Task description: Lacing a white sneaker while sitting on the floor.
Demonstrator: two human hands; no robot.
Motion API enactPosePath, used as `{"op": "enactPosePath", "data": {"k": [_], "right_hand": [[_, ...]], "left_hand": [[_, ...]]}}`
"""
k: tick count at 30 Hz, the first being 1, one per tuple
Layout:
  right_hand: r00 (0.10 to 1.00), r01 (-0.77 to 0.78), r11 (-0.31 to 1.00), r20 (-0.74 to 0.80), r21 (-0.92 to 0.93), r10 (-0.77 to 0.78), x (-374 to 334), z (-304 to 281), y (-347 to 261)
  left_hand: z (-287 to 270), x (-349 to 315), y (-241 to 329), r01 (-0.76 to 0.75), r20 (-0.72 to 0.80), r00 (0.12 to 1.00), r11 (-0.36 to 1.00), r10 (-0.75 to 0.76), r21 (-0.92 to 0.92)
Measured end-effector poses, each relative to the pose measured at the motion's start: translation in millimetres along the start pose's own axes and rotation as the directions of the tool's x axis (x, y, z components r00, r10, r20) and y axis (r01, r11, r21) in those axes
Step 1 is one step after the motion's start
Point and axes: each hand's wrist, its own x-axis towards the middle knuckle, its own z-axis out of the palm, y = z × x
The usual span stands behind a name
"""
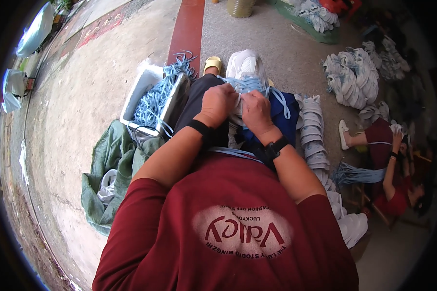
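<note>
A white sneaker (245,64) rests at my lap, its toe pointing away from me and light blue laces (250,83) across its upper. At the near end of the shoe, my left hand (218,103) is closed, fingers pinched on its white edge. Close beside it, my right hand (258,112) also pinches there with bent fingers. Exactly what lies between the fingertips is partly hidden. A loose lace loop hangs to the right of the shoe over dark blue cloth (282,123). More blue laces (237,153) lie across my waist.
Left of my leg stands a white foam box (127,109) of blue laces; a green sack (102,194) lies nearer. On the right are a stacked row of white shoes (313,131) and a shoe heap (352,77). Further right, another person (393,194) sits handling something white.
</note>
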Motion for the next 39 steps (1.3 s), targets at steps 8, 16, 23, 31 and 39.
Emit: {"op": "enactPosePath", "data": {"k": [8, 16, 23, 31, 39], "right_hand": [[0.999, -0.001, 0.997, 0.037, -0.079, 0.004, 2, 3, -1], [0.993, 0.097, 0.959, 0.089, -0.265, -0.076, 15, 8, -10], [0.983, 0.182, 0.952, 0.080, -0.247, -0.167, 14, 18, -1], [0.994, 0.099, 0.980, -0.020, -0.174, -0.104, 4, 15, -2], [0.981, -0.172, 0.953, -0.128, -0.249, 0.144, -33, -74, 32]], "left_hand": [[0, -9, -2, -0.307, 0.104, 0.952, 0.884, 0.289, 0.352], [2, 2, -31, 0.065, 0.073, 0.996, 0.989, -0.056, -0.136], [4, 7, -44, 0.105, 0.141, 0.987, 0.971, -0.076, -0.213], [-9, 4, -22, 0.291, 0.269, 0.943, 0.878, -0.196, -0.381], [-8, 1, -19, 0.213, 0.188, 0.972, 0.863, -0.140, -0.457]]}}
